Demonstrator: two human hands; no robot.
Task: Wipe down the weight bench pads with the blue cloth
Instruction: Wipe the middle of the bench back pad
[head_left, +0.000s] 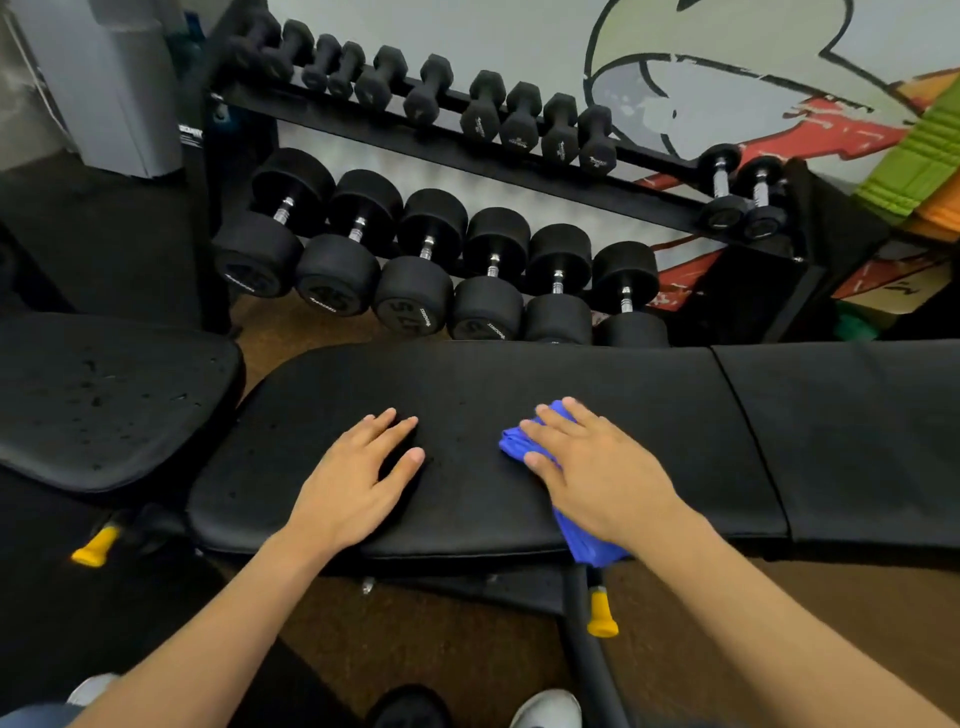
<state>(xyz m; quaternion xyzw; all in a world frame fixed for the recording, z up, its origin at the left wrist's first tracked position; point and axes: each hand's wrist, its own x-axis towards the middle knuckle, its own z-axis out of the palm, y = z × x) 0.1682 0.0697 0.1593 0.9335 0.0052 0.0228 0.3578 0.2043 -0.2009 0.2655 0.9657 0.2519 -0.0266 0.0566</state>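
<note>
Because your right hand (597, 467) lies flat on the blue cloth (584, 543), fingers straight and spread with nothing curled round it, only downward pressure holds the cloth against the long back pad (519, 379), and that is your main risk. A bunched corner shows beyond your fingertips and thumb, while a loose tail trails from under the heel of your palm and hangs over the pad's near edge. If you lighten the pressure or sweep toward yourself, I judge the whole cloth could slide out from under the palm and drop toward the yellow-tipped pin (601, 616) below your wrist. Your left hand (353, 478) rests open on the same pad, well to the side of the cloth, holding nothing. A stroke toward it would run the cloth into those fingers and leave the patch beneath them unwiped. Droplets show on the pad between your hands and more thickly on the seat pad (104, 405) beyond your left hand, so a bunched cloth will probably smear rather than lift them. The end pad (857, 431) outboard of your right hand is easy to skip.
</note>
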